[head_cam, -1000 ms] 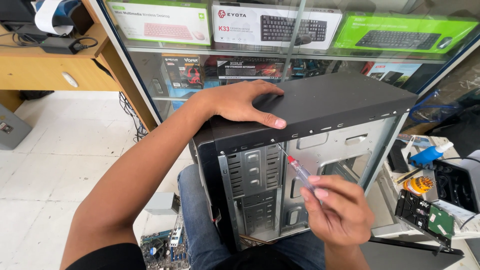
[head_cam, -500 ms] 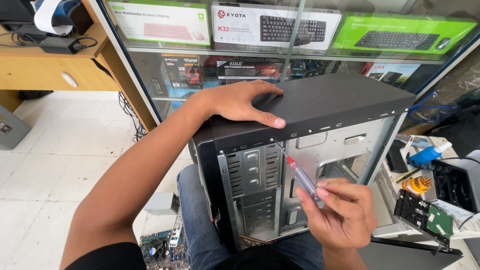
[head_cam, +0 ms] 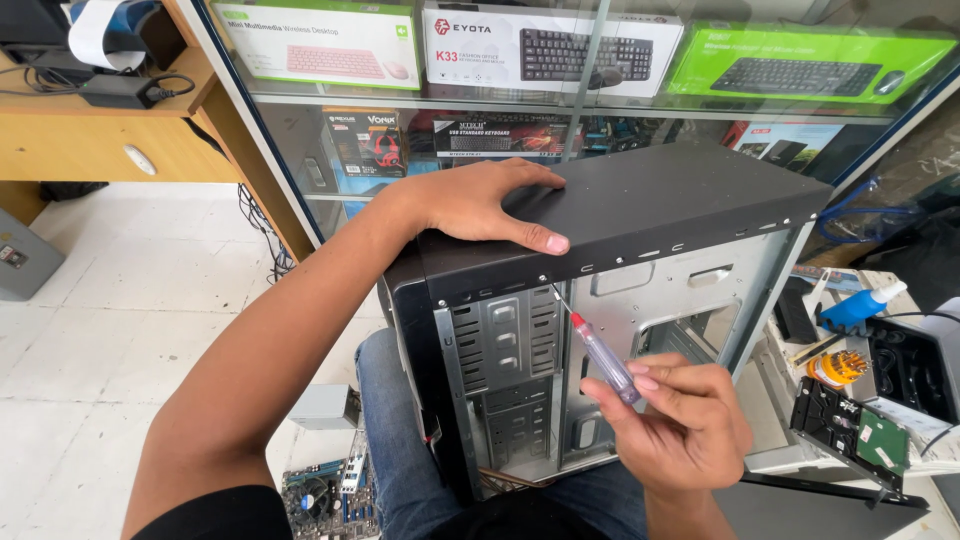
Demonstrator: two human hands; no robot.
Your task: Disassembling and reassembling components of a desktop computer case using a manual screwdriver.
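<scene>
A black computer case (head_cam: 650, 215) with its side panel off rests on my lap, the bare metal inside facing up at me. My left hand (head_cam: 478, 205) lies flat on the case's top panel, steadying it. In my right hand (head_cam: 680, 420) is a small screwdriver (head_cam: 600, 355) with a clear handle and a red collar. Its thin tip points up at the case's upper edge near the drive bays (head_cam: 505, 350).
A glass display cabinet (head_cam: 600, 100) with boxed keyboards stands behind the case. A motherboard (head_cam: 330, 495) and a small grey box (head_cam: 325, 405) lie on the tiled floor at the left. At the right are a hard drive (head_cam: 850, 435), a blue bottle (head_cam: 855, 308) and a cooler (head_cam: 835, 368).
My right hand has shifted its fingers along the screwdriver and turned it; the tip stays near the case's upper edge. My left hand has stayed put on top.
</scene>
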